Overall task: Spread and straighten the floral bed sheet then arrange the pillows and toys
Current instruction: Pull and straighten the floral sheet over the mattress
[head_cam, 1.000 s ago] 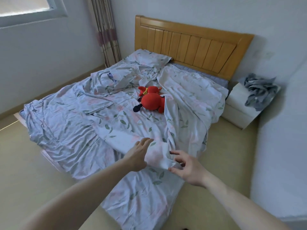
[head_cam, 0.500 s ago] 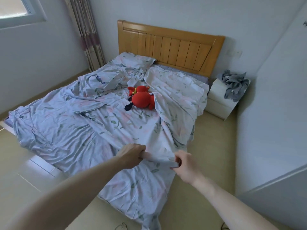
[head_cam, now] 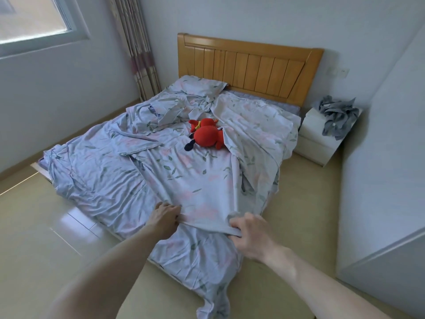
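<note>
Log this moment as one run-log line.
phase: straightening sheet | left hand: grips floral sheet edge | right hand: grips same edge | red plush toy: on bed, untouched | pillow: at headboard

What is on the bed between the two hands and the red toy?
Only rumpled floral sheet, seen from the head camera. Left hand and right hand grip its near edge; the red toy lies farther up.

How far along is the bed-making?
Early. Nothing looks finished: the sheet is rumpled. In hand: the left hand and right hand grip its near edge. Left: smoothing it, then placing the pillow by the headboard and the red toy lying mid-bed.
</note>
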Demonstrator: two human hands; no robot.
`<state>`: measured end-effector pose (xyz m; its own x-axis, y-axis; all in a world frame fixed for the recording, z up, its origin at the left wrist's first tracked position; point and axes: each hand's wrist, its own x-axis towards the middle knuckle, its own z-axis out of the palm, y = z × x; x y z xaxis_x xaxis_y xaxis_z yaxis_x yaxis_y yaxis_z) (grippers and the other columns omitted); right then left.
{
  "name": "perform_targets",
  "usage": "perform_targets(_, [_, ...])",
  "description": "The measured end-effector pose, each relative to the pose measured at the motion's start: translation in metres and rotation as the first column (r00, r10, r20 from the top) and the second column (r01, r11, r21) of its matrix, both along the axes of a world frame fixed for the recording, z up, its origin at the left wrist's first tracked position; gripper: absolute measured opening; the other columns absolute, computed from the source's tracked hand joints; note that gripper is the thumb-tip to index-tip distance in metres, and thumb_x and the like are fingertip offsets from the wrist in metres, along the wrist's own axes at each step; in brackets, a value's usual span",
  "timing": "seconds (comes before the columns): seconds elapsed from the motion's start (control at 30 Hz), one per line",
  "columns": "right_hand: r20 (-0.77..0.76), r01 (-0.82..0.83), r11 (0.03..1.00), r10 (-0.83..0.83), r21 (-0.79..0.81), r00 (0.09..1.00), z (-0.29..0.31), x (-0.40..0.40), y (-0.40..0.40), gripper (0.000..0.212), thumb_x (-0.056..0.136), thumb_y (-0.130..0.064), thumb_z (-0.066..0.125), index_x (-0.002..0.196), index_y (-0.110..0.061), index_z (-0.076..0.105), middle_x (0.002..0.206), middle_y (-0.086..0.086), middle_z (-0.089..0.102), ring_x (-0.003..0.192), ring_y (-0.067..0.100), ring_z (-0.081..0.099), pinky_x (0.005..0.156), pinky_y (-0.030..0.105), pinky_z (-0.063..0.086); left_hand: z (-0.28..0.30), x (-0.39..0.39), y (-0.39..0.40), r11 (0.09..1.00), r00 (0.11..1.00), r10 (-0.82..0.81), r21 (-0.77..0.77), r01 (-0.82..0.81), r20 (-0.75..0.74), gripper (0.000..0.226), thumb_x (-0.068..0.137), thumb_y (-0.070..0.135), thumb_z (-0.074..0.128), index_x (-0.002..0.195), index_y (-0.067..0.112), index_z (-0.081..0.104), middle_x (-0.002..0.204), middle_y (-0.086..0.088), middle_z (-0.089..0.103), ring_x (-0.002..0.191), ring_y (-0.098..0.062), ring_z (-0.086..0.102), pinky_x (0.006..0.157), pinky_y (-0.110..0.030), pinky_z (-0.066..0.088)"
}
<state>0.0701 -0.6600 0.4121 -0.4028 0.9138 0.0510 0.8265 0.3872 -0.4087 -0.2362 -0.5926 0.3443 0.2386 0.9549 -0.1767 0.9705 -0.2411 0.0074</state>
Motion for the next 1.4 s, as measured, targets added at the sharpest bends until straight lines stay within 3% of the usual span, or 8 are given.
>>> perform_targets(0.3, [-0.47,0.051,0.995,-0.007,0.082,0.883,0.024,0.007,-0.042,0.048,0.087,-0.018,0.07,0.059,-0.026,0.031,0.06,-0.01,0.034,0.057,0.005,0.033,0.053,0.029,0.03,-0.001,-0.05,0.029,0.993,0.986,0.11,-0.028,-0.115,-0.126,0.019,0.101,0.019,0.047,0.111,0.026,0.061,0.119,0.001,0.064,0.12,-0.021,0.056,0.108,-0.038,0.03])
perform_targets(0.4, [-0.428,0.214,0.974,-0.161,0.079,0.889,0.024,0.003,-0.045,0.054,0.086,-0.012,0.076,0.058,-0.016,0.03,0.055,-0.003,0.032,0.047,0.008,0.026,0.045,0.024,0.017,0.012,-0.071,0.039,0.989,0.986,0.141,0.025,-0.143,0.085,0.013,0.1,0.013,0.045,0.102,0.018,0.057,0.105,-0.008,0.07,0.102,-0.033,0.062,0.097,-0.042,0.04])
perform_targets(0.5, [-0.297,0.348,0.936,-0.316,0.059,0.901,0.024,0.013,-0.045,0.06,0.089,-0.043,0.074,0.057,-0.015,0.032,0.049,0.0,0.033,0.043,0.014,0.028,0.043,0.029,0.016,0.042,-0.091,0.045,0.98,0.93,0.135,0.091,-0.175,0.341,0.014,0.1,0.009,0.044,0.093,0.019,0.051,0.087,-0.014,0.065,0.076,-0.037,0.059,0.068,-0.048,0.05])
perform_targets(0.9, [0.127,0.59,0.795,-0.577,-0.142,0.807,-0.014,0.028,-0.165,0.053,0.088,-0.059,0.064,0.056,-0.021,0.046,0.051,-0.007,0.046,0.046,0.011,0.038,0.047,0.03,0.02,0.106,-0.113,-0.059,0.849,0.775,-0.497,0.403,0.341,0.391,0.021,0.104,0.033,0.033,0.094,0.029,0.051,0.063,0.01,0.047,0.048,-0.017,0.042,0.043,-0.036,0.038])
perform_targets(1.07, [0.4,0.55,0.8,-0.434,-0.241,0.807,-0.038,-0.026,-0.177,0.019,0.085,-0.051,0.065,0.087,-0.034,0.056,0.097,-0.013,0.059,0.103,0.017,0.06,0.074,0.03,0.043,0.087,-0.065,-0.101,0.832,0.753,-0.554,0.249,0.495,0.355,0.011,0.102,0.027,0.039,0.094,0.032,0.042,0.074,0.008,0.058,0.058,-0.022,0.053,0.052,-0.037,0.046])
perform_targets(1.23, [0.089,0.429,0.79,-0.436,-0.439,0.895,-0.068,-0.131,-0.141,0.102,0.069,-0.067,0.075,0.152,-0.026,0.033,0.145,-0.006,0.048,0.133,0.022,0.049,0.108,0.04,0.044,0.08,-0.038,-0.113,0.852,0.754,-0.523,0.213,0.479,0.398,0.011,0.1,0.025,0.036,0.093,0.026,0.044,0.073,0.001,0.059,0.059,-0.025,0.049,0.053,-0.038,0.042])
perform_targets(1.37, [-0.04,0.509,0.692,-0.612,-0.512,0.79,-0.092,-0.174,-0.117,0.02,0.099,-0.044,0.056,0.101,-0.024,0.055,0.096,-0.002,0.064,0.095,0.022,0.066,0.081,0.037,0.052,0.087,-0.047,-0.104,0.865,0.73,-0.502,0.286,0.413,0.464,0.014,0.104,0.029,0.037,0.093,0.027,0.046,0.062,0.012,0.045,0.051,-0.017,0.043,0.049,-0.034,0.033])
perform_targets(1.4, [-0.099,0.522,0.664,-0.663,-0.536,0.742,-0.097,-0.174,-0.113,0.024,0.104,-0.04,0.049,0.089,-0.021,0.054,0.086,0.0,0.062,0.084,0.022,0.064,0.077,0.038,0.051,0.088,-0.052,-0.101,0.872,0.729,-0.488,0.299,0.387,0.48,0.015,0.103,0.031,0.035,0.093,0.028,0.046,0.06,0.013,0.044,0.05,-0.014,0.042,0.048,-0.034,0.032])
